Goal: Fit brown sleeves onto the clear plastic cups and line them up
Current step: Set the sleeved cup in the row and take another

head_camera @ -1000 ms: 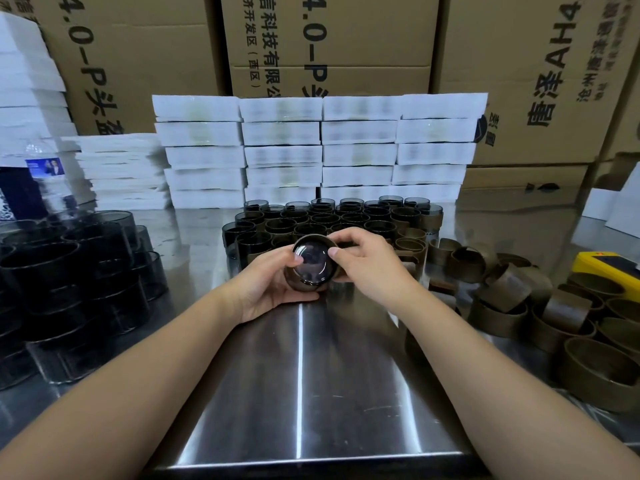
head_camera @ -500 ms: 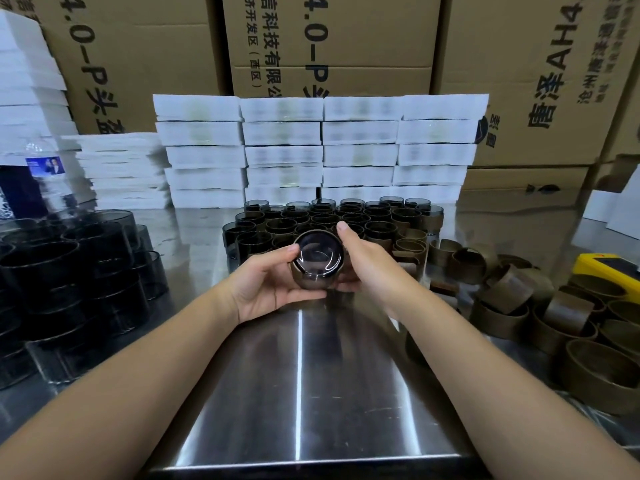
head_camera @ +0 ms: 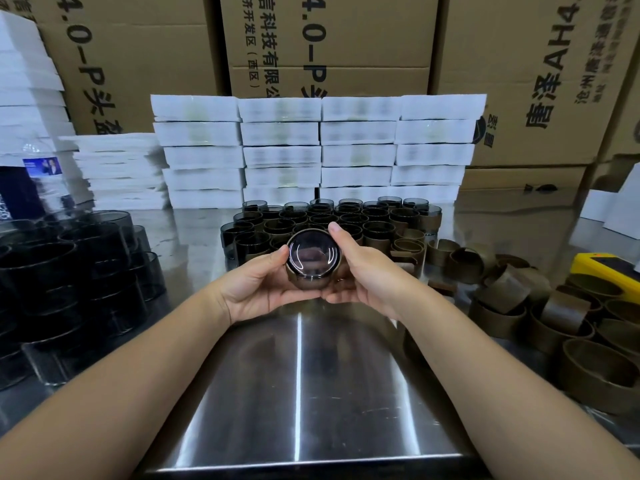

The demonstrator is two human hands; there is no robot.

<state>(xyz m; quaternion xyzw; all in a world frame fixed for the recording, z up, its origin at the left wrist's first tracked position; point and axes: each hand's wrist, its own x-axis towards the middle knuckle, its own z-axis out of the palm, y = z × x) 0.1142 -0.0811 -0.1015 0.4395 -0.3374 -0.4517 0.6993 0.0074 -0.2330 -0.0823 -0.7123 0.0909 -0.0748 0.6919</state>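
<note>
We see a shiny steel table (head_camera: 346, 410) reflecting a strip of light, white foam trays (head_camera: 280, 133) stacked before tall printed cardboard boxes (head_camera: 346, 36).

Bare counter (head_camera: 298, 393) lies open between the arms; bare cups (head_camera: 69, 278) crowd the left, loose sleeves (head_camera: 540, 313) the right, sleeved cups (head_camera: 332, 216) beyond.

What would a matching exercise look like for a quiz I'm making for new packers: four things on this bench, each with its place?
Things
1. held cup
2. loose brown sleeves
3. bare cups
4. sleeved cups

Places
A. left side of the table
B. between the left hand and right hand
C. right side of the table
D. in rows behind the hands

Pairs: 1-B, 2-C, 3-A, 4-D
</note>
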